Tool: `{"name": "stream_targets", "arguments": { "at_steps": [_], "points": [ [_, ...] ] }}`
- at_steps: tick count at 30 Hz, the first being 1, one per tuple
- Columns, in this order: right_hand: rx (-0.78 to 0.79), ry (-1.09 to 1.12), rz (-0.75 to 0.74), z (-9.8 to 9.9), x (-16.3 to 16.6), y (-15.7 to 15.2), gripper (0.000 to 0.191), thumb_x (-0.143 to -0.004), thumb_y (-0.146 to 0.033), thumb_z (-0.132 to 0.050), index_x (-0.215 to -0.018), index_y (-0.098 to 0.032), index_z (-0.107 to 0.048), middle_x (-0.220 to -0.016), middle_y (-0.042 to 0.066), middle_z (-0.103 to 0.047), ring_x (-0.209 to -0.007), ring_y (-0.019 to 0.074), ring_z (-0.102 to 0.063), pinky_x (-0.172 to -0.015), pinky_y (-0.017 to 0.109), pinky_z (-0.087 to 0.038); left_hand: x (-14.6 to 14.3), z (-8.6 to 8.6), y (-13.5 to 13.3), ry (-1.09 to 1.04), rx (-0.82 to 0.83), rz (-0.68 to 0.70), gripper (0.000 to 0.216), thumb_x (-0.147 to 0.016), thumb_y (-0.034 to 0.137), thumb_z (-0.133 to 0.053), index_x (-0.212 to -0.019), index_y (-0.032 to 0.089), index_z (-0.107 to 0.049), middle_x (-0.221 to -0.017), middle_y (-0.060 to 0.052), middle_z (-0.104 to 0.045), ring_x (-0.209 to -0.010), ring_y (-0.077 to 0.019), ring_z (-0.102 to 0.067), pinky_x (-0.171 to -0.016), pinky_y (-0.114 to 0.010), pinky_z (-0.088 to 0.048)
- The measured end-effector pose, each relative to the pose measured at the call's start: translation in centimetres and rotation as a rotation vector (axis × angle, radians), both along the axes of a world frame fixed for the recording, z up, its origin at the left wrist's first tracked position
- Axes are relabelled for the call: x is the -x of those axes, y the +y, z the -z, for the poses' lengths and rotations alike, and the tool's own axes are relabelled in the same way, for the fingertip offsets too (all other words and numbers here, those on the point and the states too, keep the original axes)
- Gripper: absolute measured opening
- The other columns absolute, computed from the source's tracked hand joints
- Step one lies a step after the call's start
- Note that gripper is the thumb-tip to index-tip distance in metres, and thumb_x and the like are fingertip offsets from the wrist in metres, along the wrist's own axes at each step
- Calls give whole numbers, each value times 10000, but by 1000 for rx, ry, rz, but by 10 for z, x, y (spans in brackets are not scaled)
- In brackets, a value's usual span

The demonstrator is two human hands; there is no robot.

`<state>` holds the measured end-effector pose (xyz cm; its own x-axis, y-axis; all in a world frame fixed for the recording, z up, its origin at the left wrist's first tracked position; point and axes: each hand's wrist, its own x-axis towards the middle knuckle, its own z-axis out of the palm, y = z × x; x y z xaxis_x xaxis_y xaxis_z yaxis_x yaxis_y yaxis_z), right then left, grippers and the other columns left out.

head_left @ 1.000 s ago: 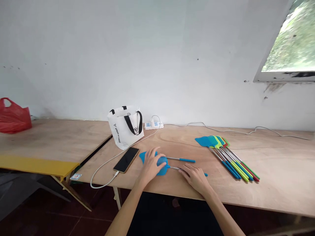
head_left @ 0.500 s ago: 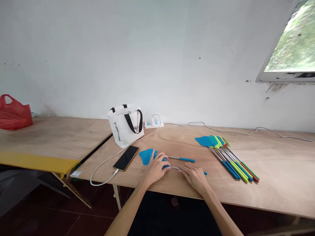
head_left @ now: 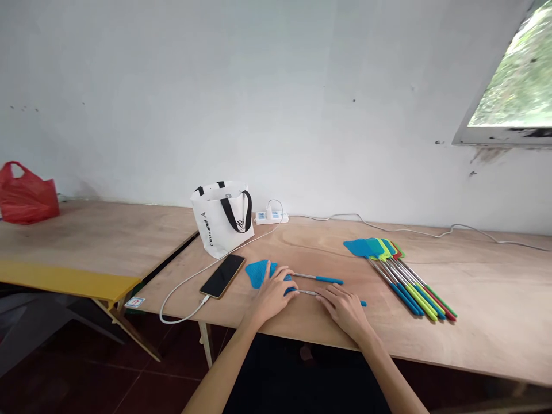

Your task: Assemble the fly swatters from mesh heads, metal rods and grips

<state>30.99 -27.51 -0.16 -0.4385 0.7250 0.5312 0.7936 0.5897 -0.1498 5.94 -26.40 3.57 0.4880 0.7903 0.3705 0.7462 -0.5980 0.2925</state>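
Two blue fly swatters lie side by side in front of me. Over the head of the nearer fly swatter (head_left: pixel 288 278) rests my left hand (head_left: pixel 272 292), its fingers bent around the head and neck. My right hand (head_left: pixel 340 305) is closed over the same swatter's shaft and grip, and the blue handle end pokes out past it. Just beyond lies the farther fly swatter (head_left: pixel 328 280), with a silver shaft and blue grip. Its blue mesh head (head_left: pixel 257 273) shows left of my left hand, which partly covers it.
Right of my hands, several fly swatters (head_left: pixel 401 279) in blue, yellow-green, red and green lie fanned together. A phone (head_left: pixel 223 276) on a white cable lies left, before a white tote bag (head_left: pixel 222 221). A power strip (head_left: pixel 271 217) sits by the wall. A red bag (head_left: pixel 28 195) stands far left.
The view has shifted slightly. My right hand and the nearer swatter's handle end sit a touch farther right; my left hand stays over the swatter head.
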Motion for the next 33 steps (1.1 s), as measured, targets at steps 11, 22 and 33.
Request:
{"name": "stream_targets", "arguments": {
  "at_steps": [11,22,33],
  "points": [
    [6,58,257,12,-7,11,399,-1060,-430,-333,-1295,-313,-633,-1312,62,-672,-1213,264,-587,-1073,518,-341,39,-6,12,-43,185,-171,163,-952,361,-614,-912,259,-735,-1315,-49,-628,-1320,-287,-512,-1210,-532,-233],
    [94,190,389,15,-33,19,313,-969,-424,-452,-990,-282,-731,-1088,65,-721,-1049,281,-608,-875,436,-417,64,16,26,122,63,-608,323,-996,324,-449,-1226,185,-626,-1325,-161,-590,-1197,-337,-545,-988,-462,-462],
    [186,587,338,5,-28,21,433,-966,-564,-401,-1011,-237,-682,-1058,93,-745,-1016,291,-660,-895,441,-465,58,10,23,193,201,-657,480,-1022,458,-402,-1373,173,-566,-1448,-184,-525,-1263,-374,-539,-964,-442,-471]
  ]
}}
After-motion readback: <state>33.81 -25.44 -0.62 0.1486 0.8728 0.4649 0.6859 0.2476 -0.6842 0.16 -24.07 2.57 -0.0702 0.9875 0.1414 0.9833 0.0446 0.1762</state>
